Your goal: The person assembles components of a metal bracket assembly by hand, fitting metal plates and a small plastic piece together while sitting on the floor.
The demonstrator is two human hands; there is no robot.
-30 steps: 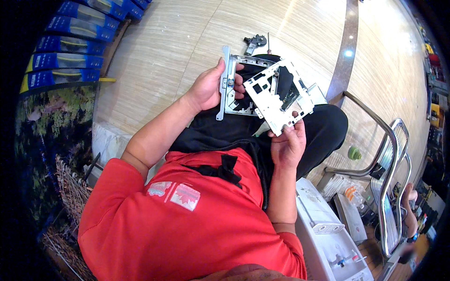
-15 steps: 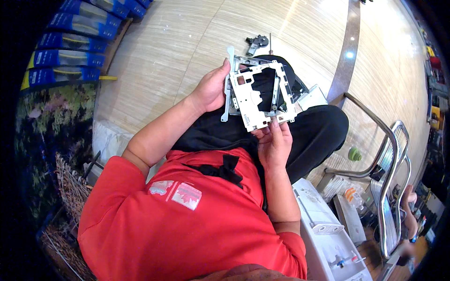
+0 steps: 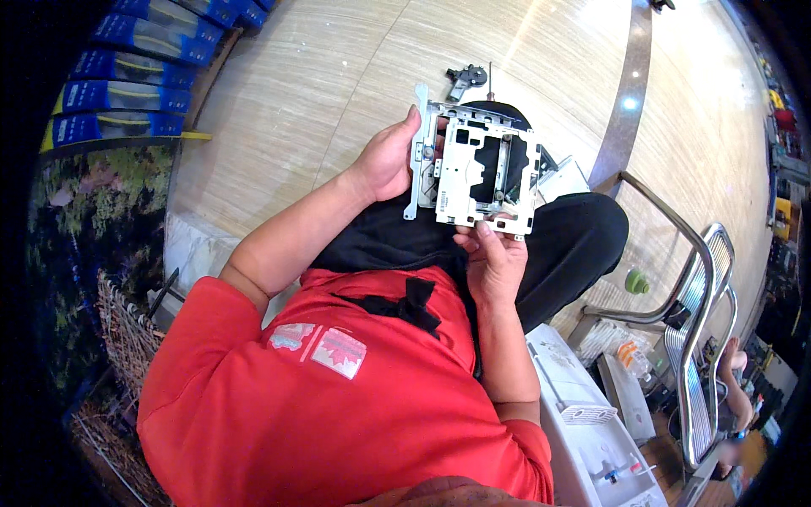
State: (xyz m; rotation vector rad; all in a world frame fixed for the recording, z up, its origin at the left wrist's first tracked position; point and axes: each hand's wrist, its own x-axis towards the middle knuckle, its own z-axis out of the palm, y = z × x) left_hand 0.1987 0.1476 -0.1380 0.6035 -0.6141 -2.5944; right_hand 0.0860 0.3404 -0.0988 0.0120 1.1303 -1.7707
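Above my lap, my left hand [image 3: 390, 158] is closed on the left side of a silver metal chassis frame [image 3: 420, 182], with its thumb up along the long side bracket. My right hand [image 3: 497, 264] pinches the lower edge of a pale metal plate with cutouts [image 3: 458, 182] between thumb and fingers. The plate lies over the chassis frame, roughly in line with it, and covers much of it. Through the plate's large opening, metal rails show against dark trousers. Whether plate and frame are fastened together, I cannot tell.
Beyond my knee, a black and grey motor unit [image 3: 466, 81] and a screwdriver [image 3: 490, 95] lie on the tiled floor. Blue boxes [image 3: 127, 95] are stacked at left. At right are a metal bench [image 3: 699, 355], a green object [image 3: 637, 281], a white tub [image 3: 583, 414] and another person's arm [image 3: 737, 393].
The pale plate has turned from a tilt to nearly square with the chassis frame. My right hand has turned with it and still grips its lower edge; my left hand has barely shifted.
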